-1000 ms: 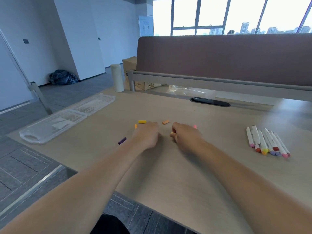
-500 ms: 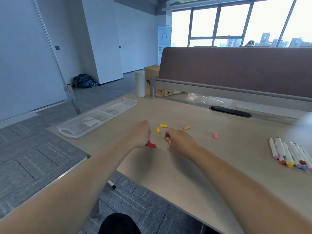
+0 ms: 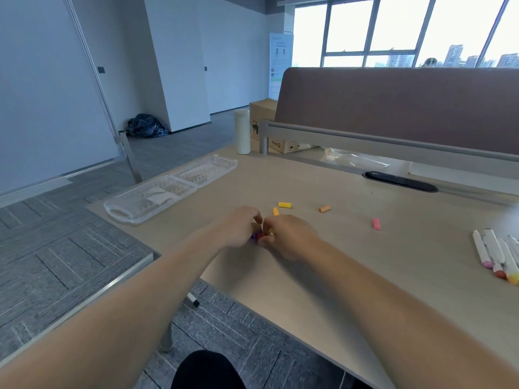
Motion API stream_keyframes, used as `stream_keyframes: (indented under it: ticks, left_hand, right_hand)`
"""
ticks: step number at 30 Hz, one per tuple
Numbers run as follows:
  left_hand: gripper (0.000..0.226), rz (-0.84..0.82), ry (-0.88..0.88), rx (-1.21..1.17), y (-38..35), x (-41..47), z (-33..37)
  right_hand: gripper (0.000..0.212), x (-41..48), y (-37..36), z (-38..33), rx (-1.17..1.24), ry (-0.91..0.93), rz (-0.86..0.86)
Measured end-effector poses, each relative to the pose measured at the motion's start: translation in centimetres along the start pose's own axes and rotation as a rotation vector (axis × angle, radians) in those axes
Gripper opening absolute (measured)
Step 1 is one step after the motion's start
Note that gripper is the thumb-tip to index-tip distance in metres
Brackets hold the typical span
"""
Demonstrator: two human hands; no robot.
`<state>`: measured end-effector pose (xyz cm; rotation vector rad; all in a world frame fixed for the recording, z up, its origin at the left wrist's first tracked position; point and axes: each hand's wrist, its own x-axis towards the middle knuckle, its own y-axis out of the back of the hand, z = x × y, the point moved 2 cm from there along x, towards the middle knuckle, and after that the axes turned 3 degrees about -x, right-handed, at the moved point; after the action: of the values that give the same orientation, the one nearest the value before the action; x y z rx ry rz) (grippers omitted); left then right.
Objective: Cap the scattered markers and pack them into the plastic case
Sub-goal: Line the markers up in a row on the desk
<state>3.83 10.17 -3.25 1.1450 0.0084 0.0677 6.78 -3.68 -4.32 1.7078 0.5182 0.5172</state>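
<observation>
My left hand (image 3: 241, 227) and my right hand (image 3: 289, 237) meet on the tan desk (image 3: 351, 265), fingers curled around small marker caps. A purple cap (image 3: 254, 237) and a red cap (image 3: 261, 236) peek out between the fingertips; the rest of what they hold is hidden. Loose caps lie just beyond: yellow (image 3: 285, 204), orange (image 3: 275, 211), pale orange (image 3: 324, 209) and pink (image 3: 376, 224). Several uncapped white markers (image 3: 497, 256) lie in a row at the right edge. The clear plastic case (image 3: 168, 189) lies open at the desk's left corner.
A white bottle (image 3: 242, 131) stands at the back left by the brown divider panel (image 3: 393, 105). A black cable slot (image 3: 400, 181) and a crumpled clear bag (image 3: 354, 160) lie along the back. The desk's left edge drops to grey carpet.
Both hands moved left across the desk and came together over the purple and red caps. The view swung left, so the markers now sit at the right edge.
</observation>
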Motion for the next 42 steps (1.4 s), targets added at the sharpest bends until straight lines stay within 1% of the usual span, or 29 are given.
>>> stream_keyframes:
  ticks: [3, 5, 8, 10, 11, 13, 16, 19, 23, 24, 27, 29, 34, 37, 42]
  left_hand:
    - [0.026, -0.053, -0.005, 0.002, -0.5, -0.1, 0.0]
    - [0.024, -0.068, -0.01, 0.039, -0.8, 0.0, 0.1]
    - [0.017, -0.076, -0.034, 0.145, -1.1, 0.1, 0.5]
    - [0.016, -0.083, -0.048, 0.207, -1.4, 0.2, 0.9]
    - [0.017, -0.075, -0.052, 0.223, -1.5, 0.2, 1.2]
    - [0.018, -0.023, -0.053, 0.205, -1.5, 0.3, 1.6]
    - [0.023, 0.05, -0.018, 0.056, -1.2, 0.9, 2.0]
    - [0.028, 0.08, 0.042, -0.033, -1.1, 2.2, 2.1]
    - [0.025, 0.075, 0.097, -0.015, -1.5, 4.3, 2.1]
    - [0.024, 0.081, 0.102, -0.003, -1.5, 4.8, 2.1]
    - [0.019, 0.115, 0.106, 0.015, -1.8, 6.1, 2.2]
    - [0.022, 0.113, 0.118, 0.038, -2.2, 6.9, 2.2]
    - [0.034, 0.097, 0.085, 0.175, -2.8, 7.7, 2.4]
    - [0.034, 0.066, 0.049, 0.214, -2.9, 7.8, 3.0]
    - [0.029, 0.037, 0.014, 0.287, -3.0, 7.7, 3.9]
  right_hand:
    - [0.03, -0.1, 0.2, 0.8, -0.094, -0.025, 0.009]
    - [0.03, -0.1, 0.5, 1.6, -0.132, -0.075, 0.008]
    - [0.019, -0.3, 1.1, 2.6, -0.079, -0.14, 0.025]
    - [0.02, -0.3, 1.2, 3.0, -0.046, -0.148, 0.028]
    - [0.017, -0.3, 1.2, 3.3, -0.027, -0.147, 0.03]
    - [0.011, 0.1, 1.0, 3.8, 0.037, -0.149, 0.044]
    - [0.003, 0.7, 0.7, 4.9, 0.11, -0.149, 0.092]
    - [0.01, 1.7, 0.8, 5.9, 0.072, -0.141, 0.152]
    - [0.035, 3.9, 0.6, 6.8, 0.024, -0.103, 0.172]
    - [0.035, 4.6, 0.5, 7.0, 0.017, -0.106, 0.168]
    - [0.022, 6.6, 0.6, 7.3, 0.019, -0.121, 0.18]
    - [0.017, 7.8, 0.6, 7.3, 0.026, -0.119, 0.181]
    - [0.016, 9.8, 0.1, 7.4, 0.016, -0.09, 0.097]
    - [0.018, 10.0, -0.1, 7.2, -0.038, -0.07, 0.048]
    - [0.015, 9.4, -0.3, 7.2, -0.132, -0.053, 0.067]
